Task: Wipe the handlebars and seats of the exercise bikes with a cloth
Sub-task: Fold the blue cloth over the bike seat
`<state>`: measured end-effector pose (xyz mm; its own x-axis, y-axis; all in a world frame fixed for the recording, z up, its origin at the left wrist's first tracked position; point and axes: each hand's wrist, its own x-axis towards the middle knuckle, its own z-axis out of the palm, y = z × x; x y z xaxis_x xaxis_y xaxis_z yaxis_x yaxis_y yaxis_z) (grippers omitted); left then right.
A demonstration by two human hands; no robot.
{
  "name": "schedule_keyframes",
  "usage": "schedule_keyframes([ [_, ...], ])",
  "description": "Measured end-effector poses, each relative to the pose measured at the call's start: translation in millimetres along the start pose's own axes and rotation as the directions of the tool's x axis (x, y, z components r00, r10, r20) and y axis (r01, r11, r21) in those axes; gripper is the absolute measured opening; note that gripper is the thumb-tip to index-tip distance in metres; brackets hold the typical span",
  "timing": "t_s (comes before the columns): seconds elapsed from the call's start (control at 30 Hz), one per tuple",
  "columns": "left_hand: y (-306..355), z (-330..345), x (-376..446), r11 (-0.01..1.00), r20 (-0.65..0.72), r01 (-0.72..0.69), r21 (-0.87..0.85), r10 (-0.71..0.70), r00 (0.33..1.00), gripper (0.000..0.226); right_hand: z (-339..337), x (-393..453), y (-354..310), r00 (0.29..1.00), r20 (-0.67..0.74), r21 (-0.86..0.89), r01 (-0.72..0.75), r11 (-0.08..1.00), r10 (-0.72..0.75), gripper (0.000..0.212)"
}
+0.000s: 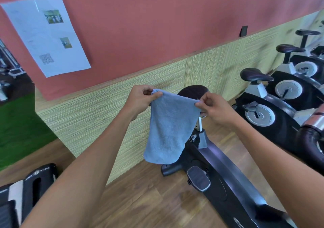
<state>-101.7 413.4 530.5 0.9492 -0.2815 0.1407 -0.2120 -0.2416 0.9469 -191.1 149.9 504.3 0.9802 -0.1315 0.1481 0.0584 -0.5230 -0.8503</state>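
A: Where's the cloth (171,128)?

B: Hanging in front of the seat (192,91). My left hand (142,99) and right hand (214,109) each pinch a top corner, fingers curled tight.

A: Risks?

B: It's only a corner pinch, so I reckon it could slip and drop to the floor (149,201).

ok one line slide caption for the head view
Both hands pinch a blue cloth before a bike seat.

I have only one view, from the camera on the person's head. It looks forward and down, close above the left hand (140,98) and right hand (213,107), toward the nearest bike's seat (192,91) and the wall (157,26) behind.
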Motion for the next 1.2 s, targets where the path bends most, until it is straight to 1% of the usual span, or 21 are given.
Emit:
schedule_keyframes([
  [0.07,1.2,-3.7,-0.6,1.000,0.025,-0.008,0.029,0.007,1.000,0.002,-3.4,-1.7,-3.6,1.000,-0.025,0.019,0.004,1.000,-0.004,0.019],
  [0.13,5.5,-9.0,-1.0,0.999,0.021,-0.035,0.036,0.034,0.999,0.004,-7.4,-5.1,-17.0,0.996,-0.060,0.032,0.062,0.998,-0.060,0.021],
  [0.2,11.1,-16.9,-4.5,0.989,-0.004,-0.107,-0.106,0.107,0.994,0.003,-11.2,-10.1,-37.9,0.983,-0.091,0.042,0.165,0.985,-0.161,0.021],
  [0.27,12.1,-21.6,-10.9,0.940,0.036,-0.161,-0.301,0.180,0.983,0.026,-15.6,-14.5,-61.2,0.954,-0.168,0.149,0.272,0.951,-0.247,0.021],
  [0.33,10.7,-13.7,-21.6,0.959,0.166,-0.091,-0.269,0.139,0.976,0.045,-18.8,-14.7,-81.2,0.928,-0.232,0.249,0.345,0.905,-0.290,0.023],
  [0.4,5.6,0.4,-25.8,0.965,0.225,-0.011,-0.262,0.073,0.972,0.039,-19.0,-8.4,-83.6,0.929,-0.249,0.311,0.345,0.886,-0.274,0.026],
  [0.43,5.7,6.4,-26.3,0.951,0.215,0.014,-0.308,0.055,0.975,0.034,-17.7,-4.2,-75.5,0.948,-0.227,0.374,0.297,0.878,-0.224,0.032],
  [0.47,7.8,11.5,-26.4,0.938,0.203,0.033,-0.345,0.041,0.978,0.029,-15.3,-2.3,-61.2,0.979,-0.150,0.487,0.196,0.851,-0.140,0.045],
  [0.5,10.2,15.6,-25.2,0.929,0.202,0.058,-0.367,0.018,0.979,0.025,-8.8,-4.8,-43.5,0.999,0.010,0.612,0.020,0.790,-0.033,0.060],
  [0.53,13.7,18.3,-23.4,0.922,0.200,0.081,-0.378,-0.004,0.980,0.023,1.0,-11.3,-23.0,0.974,0.219,0.669,-0.195,0.717,0.061,0.072],
  [0.57,15.2,19.8,-19.6,0.919,0.194,0.107,-0.380,-0.034,0.980,0.023,12.4,-22.9,-5.5,0.918,0.377,0.644,-0.354,0.678,0.121,0.077],
  [0.6,16.0,20.4,-15.9,0.921,0.182,0.128,-0.369,-0.064,0.981,0.026,22.9,-34.6,7.6,0.876,0.453,0.596,-0.435,0.675,0.164,0.075],
  [0.63,14.1,19.5,-11.9,0.920,0.160,0.154,-0.360,-0.102,0.982,0.033,31.5,-41.7,17.1,0.864,0.461,0.561,-0.460,0.688,0.202,0.068],
  [0.7,-1.9,11.7,-9.0,0.913,0.177,0.253,-0.320,-0.205,0.963,0.057,43.1,-48.2,22.9,0.901,0.353,0.599,-0.425,0.679,0.253,0.045],
  [0.73,-14.5,8.2,-12.4,0.900,0.254,0.342,-0.270,-0.276,0.927,0.063,45.6,-48.8,21.6,0.919,0.287,0.635,-0.394,0.665,0.270,0.036],
  [0.77,-30.5,6.8,-20.0,0.880,0.358,0.433,-0.195,-0.347,0.867,0.062,47.5,-47.5,19.2,0.929,0.227,0.657,-0.368,0.658,0.292,0.031],
  [0.8,-46.7,8.2,-29.5,0.861,0.436,0.493,-0.123,-0.399,0.807,0.058,47.9,-45.6,17.5,0.932,0.184,0.663,-0.353,0.660,0.313,0.027],
  [0.83,-61.4,11.7,-36.4,0.849,0.464,0.519,-0.098,-0.422,0.779,0.053,49.1,-43.1,17.3,0.930,0.156,0.651,-0.350,0.674,0.332,0.025],
  [0.93,-77.7,19.3,-41.8,0.840,0.304,0.502,-0.207,-0.432,0.849,0.042,47.4,-38.9,22.5,0.915,0.155,0.542,-0.394,0.742,0.373,0.023],
  [0.97,-75.1,19.2,-39.8,0.849,0.265,0.488,-0.203,-0.432,0.862,0.041,45.1,-38.4,24.8,0.910,0.172,0.511,-0.410,0.756,0.377,0.022],
  [1.2,-55.0,12.7,-24.9,0.908,0.180,0.389,-0.157,-0.361,0.915,0.029,23.6,-28.1,21.2,0.918,0.130,0.479,-0.389,0.787,0.374,0.011],
])
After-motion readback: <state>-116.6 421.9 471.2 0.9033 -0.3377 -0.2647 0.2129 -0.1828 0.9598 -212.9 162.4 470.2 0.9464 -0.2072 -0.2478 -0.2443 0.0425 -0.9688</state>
